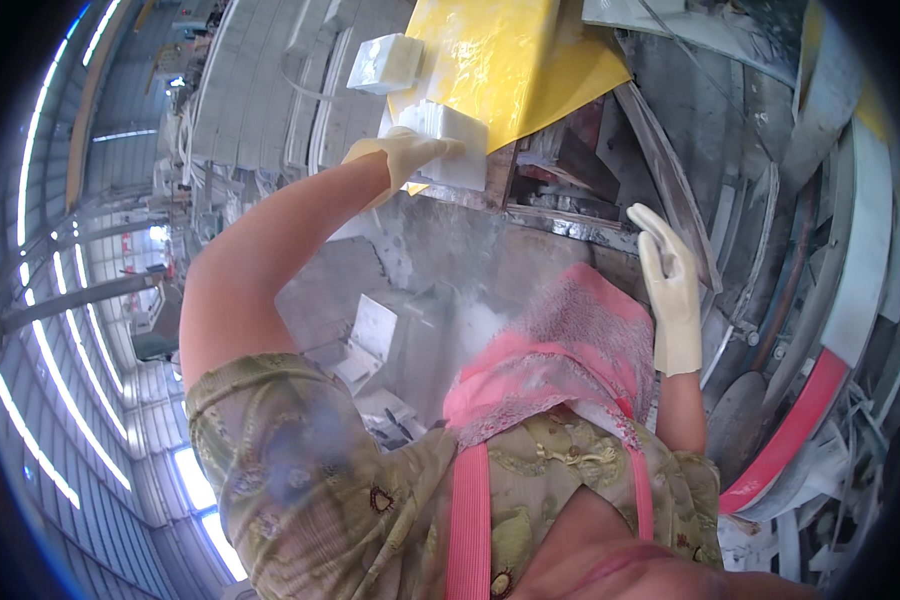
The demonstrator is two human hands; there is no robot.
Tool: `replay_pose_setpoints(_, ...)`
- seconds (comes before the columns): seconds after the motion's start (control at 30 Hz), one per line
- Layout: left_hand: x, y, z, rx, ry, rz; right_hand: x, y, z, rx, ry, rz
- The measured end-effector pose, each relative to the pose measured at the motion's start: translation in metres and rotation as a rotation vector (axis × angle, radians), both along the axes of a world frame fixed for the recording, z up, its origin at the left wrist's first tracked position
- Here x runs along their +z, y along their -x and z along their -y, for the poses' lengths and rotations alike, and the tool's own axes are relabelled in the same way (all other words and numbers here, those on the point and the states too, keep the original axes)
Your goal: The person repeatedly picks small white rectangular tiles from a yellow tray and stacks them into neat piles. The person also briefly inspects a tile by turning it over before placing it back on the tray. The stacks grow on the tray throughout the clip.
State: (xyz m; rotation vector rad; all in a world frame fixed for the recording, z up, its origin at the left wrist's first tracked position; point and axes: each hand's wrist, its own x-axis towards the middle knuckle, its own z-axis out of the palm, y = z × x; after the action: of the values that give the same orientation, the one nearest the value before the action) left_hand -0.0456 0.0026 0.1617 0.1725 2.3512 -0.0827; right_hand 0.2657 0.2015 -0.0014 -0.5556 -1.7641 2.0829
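My left hand [400, 160], in a cream rubber glove, reaches forward and grips the near left side of a stack of thin white square slabs [460, 150]. Part of its fingers is hidden behind the stack. Just beyond stands another white block of slabs [385, 62], glossy as if wet. Both rest at the left edge of a yellow sheet [500, 60] draped over a work surface. My right hand [667, 285], gloved likewise, is raised to the right of the sheet. Its fingers are stretched out, with nothing in them.
Under the yellow sheet's near edge is an open wooden-sided space [570, 165] with dark boards. Long slabs and planks [670, 170] lean on the right, near a curved red-and-white band [790, 440]. A pink patterned cloth [560, 350] hangs before my chest.
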Motion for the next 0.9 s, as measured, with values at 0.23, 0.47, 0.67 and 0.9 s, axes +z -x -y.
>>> replay_pose_setpoints(0.23, 0.002, -0.009, 0.020, 0.286, -0.250, -0.206, 0.024, 0.069, 0.006, 0.153, -0.037, -0.003)
replay_pose_setpoints(0.47, -0.003, 0.007, 0.100, 0.661, -1.070, 0.442, 0.047, 0.208, 0.035, 0.181, -0.599, -0.054)
replay_pose_setpoints(0.67, -0.043, 0.037, 0.126, 0.908, -1.437, 0.487, 0.062, 0.302, 0.066, 0.130, -1.079, 0.011)
replay_pose_setpoints(0.9, 0.028, 0.165, 0.102, 0.607, -1.473, 0.457, 0.046, 0.324, 0.073, 0.090, -1.186, 0.088)
